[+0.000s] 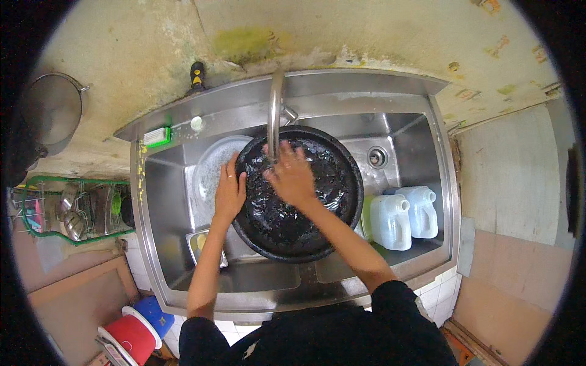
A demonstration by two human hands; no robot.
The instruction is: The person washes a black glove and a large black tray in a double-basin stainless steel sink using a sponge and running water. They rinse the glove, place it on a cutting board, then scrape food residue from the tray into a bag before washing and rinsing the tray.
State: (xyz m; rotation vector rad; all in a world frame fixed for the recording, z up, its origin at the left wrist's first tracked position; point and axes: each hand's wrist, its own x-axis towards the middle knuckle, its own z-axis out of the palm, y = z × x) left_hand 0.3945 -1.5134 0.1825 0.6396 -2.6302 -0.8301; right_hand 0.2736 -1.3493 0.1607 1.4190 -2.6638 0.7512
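A round black basin [320,219] full of rippling water sits across the middle of a double stainless steel sink [249,274]. My left hand [230,194] is at the basin's left rim, thumb towards the inside and fingers along the outer side. Under the metal faucet [274,105], my right hand [295,176] is spread over the water, holding nothing and slightly blurred. Its fingertips are close to the spout's end. Dark bits show in the water, but what they are I cannot tell. A pale round basin or lid [210,169] lies partly hidden behind the black basin.
Two translucent plastic jugs [389,224] [419,210] stand in the right bowl near its drain [377,157]. A rectangular metal container [194,242] is at left. A green-and-white scrub brush [158,137] lies on the ledge. A green-edged dish rack [78,239] stands beyond the left side.
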